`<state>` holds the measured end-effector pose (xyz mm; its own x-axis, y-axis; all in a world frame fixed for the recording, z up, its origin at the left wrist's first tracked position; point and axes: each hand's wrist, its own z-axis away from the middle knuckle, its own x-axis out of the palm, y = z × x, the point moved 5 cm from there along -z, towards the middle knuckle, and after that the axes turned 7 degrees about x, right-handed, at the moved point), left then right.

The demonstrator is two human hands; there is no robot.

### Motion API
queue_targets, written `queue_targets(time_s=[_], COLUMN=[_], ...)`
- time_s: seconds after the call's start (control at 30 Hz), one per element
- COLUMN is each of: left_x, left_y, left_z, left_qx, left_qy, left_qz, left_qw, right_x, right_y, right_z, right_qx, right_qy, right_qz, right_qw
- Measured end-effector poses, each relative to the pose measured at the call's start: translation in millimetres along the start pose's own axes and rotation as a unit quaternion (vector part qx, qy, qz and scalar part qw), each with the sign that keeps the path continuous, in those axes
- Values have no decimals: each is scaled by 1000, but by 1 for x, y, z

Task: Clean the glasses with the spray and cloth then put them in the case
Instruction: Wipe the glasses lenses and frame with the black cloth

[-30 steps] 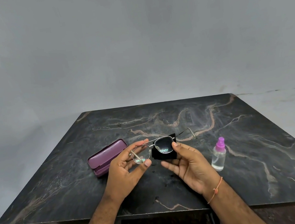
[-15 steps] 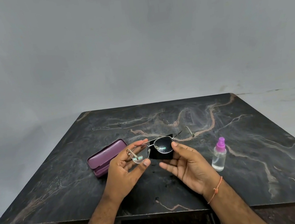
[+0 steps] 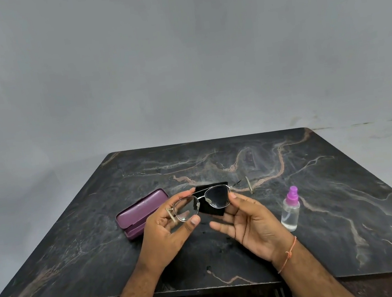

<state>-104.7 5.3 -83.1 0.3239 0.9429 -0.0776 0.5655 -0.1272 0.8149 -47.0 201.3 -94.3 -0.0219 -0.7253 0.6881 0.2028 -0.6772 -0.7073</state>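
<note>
Thin metal-framed glasses (image 3: 201, 204) hang above the table between both hands. My left hand (image 3: 167, 233) pinches the left lens rim between thumb and fingers. My right hand (image 3: 248, 224) holds a black cloth (image 3: 211, 209) behind the right lens, its thumb pressing on the lens edge. One temple arm sticks out to the right over the table. A purple glasses case (image 3: 139, 213) lies shut on the table just left of my left hand. The clear spray bottle (image 3: 290, 209) with a purple cap stands upright to the right of my right hand.
The dark marble table (image 3: 318, 169) has its front edge close to my body and a grey wall behind it. A pale scuffed patch marks the table's near right corner.
The cloth has shifted up behind the right lens as my right thumb slides along its edge. The glasses tilted slightly. Case and bottle stayed put.
</note>
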Motion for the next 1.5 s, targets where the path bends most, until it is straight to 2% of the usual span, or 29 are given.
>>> queue_targets(time_s=[0.17,0.37,0.5,0.73,1.1,1.23,1.33,1.5], left_x=[1,2,3,3,0,-5,-3,-2], left_y=[0,-4,-6,-6,-3,-6,-8,-8], left_z=[-1,-2,-2,-1,-3,-5,-5,-5], left_qx=[7,3,2,-1,-6,-24,-29,-15], left_qy=[-12,-17,-26,-27,-1,40,35,14], left_qz=[-30,-47,-51,-30,-11,2,-11,-42], left_qw=[999,999,998,999,1000,999,999,999], right_x=[-11,-12,-12,-6,-8,-15,-18,-4], right_y=[-13,-16,-13,-9,-14,-20,-22,-12], right_z=[-1,-1,-4,3,5,12,21,31], right_qx=[4,-43,-16,28,-44,-91,-126,-154], right_qy=[28,76,43,-22,95,149,163,156], right_qz=[91,82,18,39,50,8,-20,70], right_qw=[995,993,999,999,993,985,978,973])
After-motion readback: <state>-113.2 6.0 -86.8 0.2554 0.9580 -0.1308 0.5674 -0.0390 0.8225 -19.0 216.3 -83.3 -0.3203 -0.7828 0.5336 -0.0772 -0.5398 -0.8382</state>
